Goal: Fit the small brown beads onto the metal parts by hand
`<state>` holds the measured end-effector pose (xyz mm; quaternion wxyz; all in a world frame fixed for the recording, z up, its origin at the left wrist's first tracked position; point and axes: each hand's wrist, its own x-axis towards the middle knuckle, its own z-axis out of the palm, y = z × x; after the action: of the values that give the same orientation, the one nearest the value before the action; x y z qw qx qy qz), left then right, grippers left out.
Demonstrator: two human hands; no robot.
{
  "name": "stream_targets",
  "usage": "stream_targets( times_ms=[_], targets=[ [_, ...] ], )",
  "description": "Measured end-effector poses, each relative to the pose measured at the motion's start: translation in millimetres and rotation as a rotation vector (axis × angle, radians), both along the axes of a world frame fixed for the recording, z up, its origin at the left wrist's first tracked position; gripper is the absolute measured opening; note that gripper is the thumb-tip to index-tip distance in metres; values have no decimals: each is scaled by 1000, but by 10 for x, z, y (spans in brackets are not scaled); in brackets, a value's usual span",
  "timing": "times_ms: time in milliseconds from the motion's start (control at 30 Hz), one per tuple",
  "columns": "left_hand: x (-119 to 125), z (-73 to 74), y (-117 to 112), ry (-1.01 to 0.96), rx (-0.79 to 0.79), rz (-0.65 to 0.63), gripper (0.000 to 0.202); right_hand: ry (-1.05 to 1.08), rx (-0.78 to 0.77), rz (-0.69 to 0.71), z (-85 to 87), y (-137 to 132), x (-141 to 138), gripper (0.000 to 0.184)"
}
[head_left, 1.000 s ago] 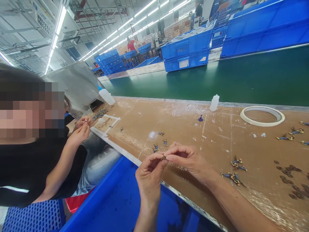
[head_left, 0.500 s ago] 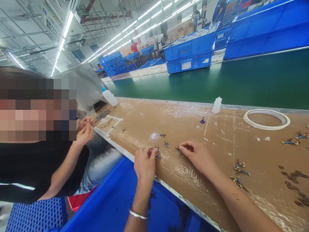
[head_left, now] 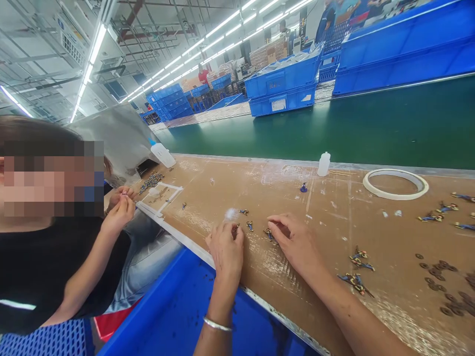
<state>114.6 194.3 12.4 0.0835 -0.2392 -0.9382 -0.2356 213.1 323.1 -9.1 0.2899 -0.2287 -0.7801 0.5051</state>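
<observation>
My left hand (head_left: 226, 249) rests on the brown worktop (head_left: 282, 198) at its near edge, fingers curled over a small blue and gold figure (head_left: 236, 229). My right hand (head_left: 297, 242) lies beside it, fingertips pinched next to another small figure (head_left: 267, 233). Two more little figures (head_left: 249, 225) stand just beyond my hands. Whether either figure is gripped or only touched is unclear.
A seated person's hands (head_left: 120, 202) work on a tiny part at left. More figures (head_left: 356, 279) and dark round bases (head_left: 438, 277) lie at right. A tape ring (head_left: 395, 183), a white bottle (head_left: 323, 164), a green conveyor (head_left: 334, 128), a blue bin (head_left: 178, 316).
Both my hands came down from holding a small piece together in the air to the worktop, and now sit by the figures there. The view shifted slightly.
</observation>
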Motion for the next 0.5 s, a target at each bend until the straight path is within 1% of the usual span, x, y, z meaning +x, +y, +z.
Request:
stream_targets(
  times_ms=[67, 167, 233, 300, 367, 433, 500],
  targets=[
    [43, -27, -28, -67, 257, -25, 14, 51, -22, 33, 33, -35, 2, 24],
    [166, -52, -60, -323, 655, -70, 17, 109, -71, 111, 73, -91, 2, 23],
    [264, -58, -73, -444, 838, -120, 17, 172, -148, 194, 94, -116, 7, 20],
    [342, -58, -84, -494, 962, -156, 16, 244, -233, 286, 116, -127, 18, 17],
    [382, -56, -98, -511, 1036, -179, 16, 293, -274, 342, 139, -125, 33, 15],
    [389, -46, -117, -506, 1054, -219, 16, 322, -286, 368, 159, -117, 46, 15],
    [378, -28, -136, -466, 1037, -277, 16, 345, -293, 387, 168, -111, 53, 16]
  ],
)
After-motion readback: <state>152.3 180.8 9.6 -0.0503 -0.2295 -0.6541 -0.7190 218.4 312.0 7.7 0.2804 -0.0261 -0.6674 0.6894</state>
